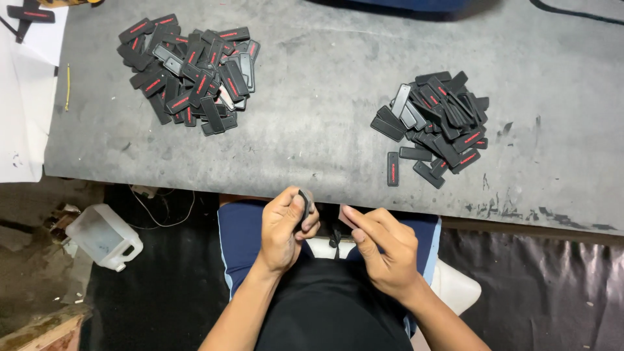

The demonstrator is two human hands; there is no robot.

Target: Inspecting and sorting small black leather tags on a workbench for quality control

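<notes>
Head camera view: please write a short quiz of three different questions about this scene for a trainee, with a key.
1. True or false: the left hand holds a small flat black rubber tag.
2. How many heaps of black rectangular tags with red marks lie on the grey worn table? A) one B) two C) four
3. Fill in: a translucent plastic jug lies on the floor to the person's ____ side.

Key
1. True; the fingers close on it, while the right hand is beside it, at the table edge.
2. B: the left heap and the right heap.
3. left
</notes>
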